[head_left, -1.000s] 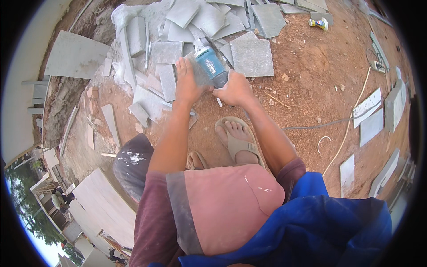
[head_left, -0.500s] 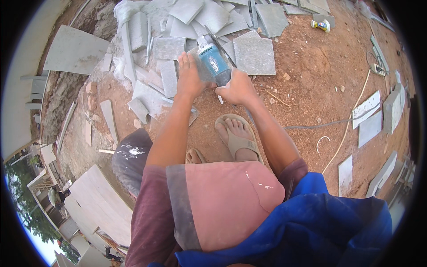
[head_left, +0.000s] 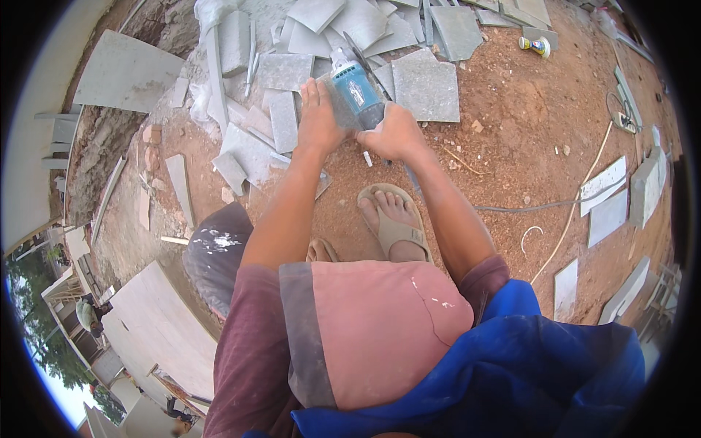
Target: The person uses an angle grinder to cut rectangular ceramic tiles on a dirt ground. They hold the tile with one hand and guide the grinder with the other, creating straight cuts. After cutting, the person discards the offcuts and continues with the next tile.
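My right hand [head_left: 400, 133] is wrapped round the rear of an angle grinder [head_left: 356, 89] with a teal body and silver head. Its dark disc [head_left: 363, 60] shows edge-on at the far right side of the head. My left hand [head_left: 318, 120] has its fingers along the outer side of a grey stone tile piece [head_left: 332, 102], which stands close beside the grinder's left side. The grinder hides part of that piece. Whether the disc touches the stone cannot be seen. Behind the tool lies a loose square tile [head_left: 426, 89].
Broken grey tiles [head_left: 355, 23] lie heaped beyond my hands. A grey cable [head_left: 511, 209] runs right toward a socket strip [head_left: 623, 123]. My sandalled foot [head_left: 392, 219] stands below the grinder. More slabs [head_left: 608, 217] lie at the right; a large slab [head_left: 125, 77] leans far left.
The whole view has shifted slightly, so the scene sits a little further right. My hands keep hold of the grinder and the tile piece, with hardly any change between them.
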